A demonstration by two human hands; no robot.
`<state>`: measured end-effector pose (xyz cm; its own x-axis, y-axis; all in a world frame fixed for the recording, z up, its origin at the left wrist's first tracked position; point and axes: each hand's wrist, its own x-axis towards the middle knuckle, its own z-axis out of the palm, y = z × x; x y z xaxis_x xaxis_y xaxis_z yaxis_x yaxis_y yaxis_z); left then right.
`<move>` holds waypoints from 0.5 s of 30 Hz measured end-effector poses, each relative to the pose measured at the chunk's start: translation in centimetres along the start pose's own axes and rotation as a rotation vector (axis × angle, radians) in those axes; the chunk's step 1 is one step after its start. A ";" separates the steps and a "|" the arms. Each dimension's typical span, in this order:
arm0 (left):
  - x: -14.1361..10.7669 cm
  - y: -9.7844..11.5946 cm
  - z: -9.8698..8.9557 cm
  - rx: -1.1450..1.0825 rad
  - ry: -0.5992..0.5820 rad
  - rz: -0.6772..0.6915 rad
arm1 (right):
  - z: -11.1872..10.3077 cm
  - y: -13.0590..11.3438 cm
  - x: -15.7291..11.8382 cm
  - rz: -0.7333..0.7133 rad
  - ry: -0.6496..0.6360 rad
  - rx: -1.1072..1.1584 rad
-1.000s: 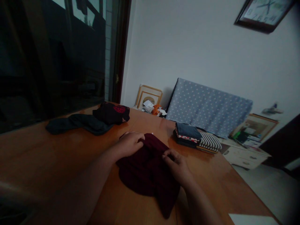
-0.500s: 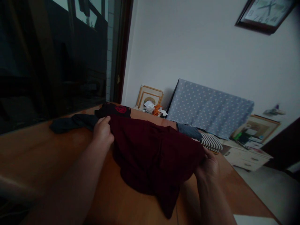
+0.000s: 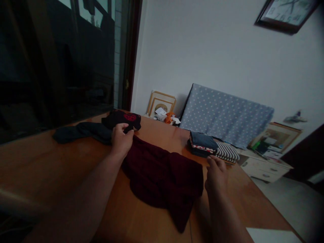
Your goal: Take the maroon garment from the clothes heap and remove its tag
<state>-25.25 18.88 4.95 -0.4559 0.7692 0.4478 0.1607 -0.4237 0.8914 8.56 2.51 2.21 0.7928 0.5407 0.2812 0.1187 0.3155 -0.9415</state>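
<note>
At left on the wooden table point(image 3: 152, 224), a dark grey-green garment point(image 3: 79, 132) lies against a black one with a red print point(image 3: 118, 118). The left hand point(image 3: 121, 140) bends its fingers at the upper left corner of the maroon garment point(image 3: 162, 175), which lies rumpled mid-table; whether they pinch it, I cannot tell. Past a folded stack point(image 3: 204, 141), the right hand point(image 3: 217, 173) curls its fingers just beside the maroon edge, their tips too blurred to tell whether they meet.

Clock point(image 3: 288, 14): 7, 6, perhaps 5
</note>
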 end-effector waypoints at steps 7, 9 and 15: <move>-4.8 1.7 1.7 0.093 -0.811 0.243 | 2.6 -1.2 -3.9 -0.016 -0.356 -0.162; -6.2 1.8 2.1 0.182 -0.943 0.372 | 3.1 -0.9 -4.7 0.002 -0.457 -0.165; -8.8 1.4 2.9 0.479 -1.004 0.614 | 3.7 0.2 -5.8 -0.036 -0.649 -0.281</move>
<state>-18.46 12.97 2.46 0.6336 0.6200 0.4628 0.5040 -0.7846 0.3610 1.77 2.32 1.05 0.2796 0.9168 0.2852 0.3575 0.1763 -0.9171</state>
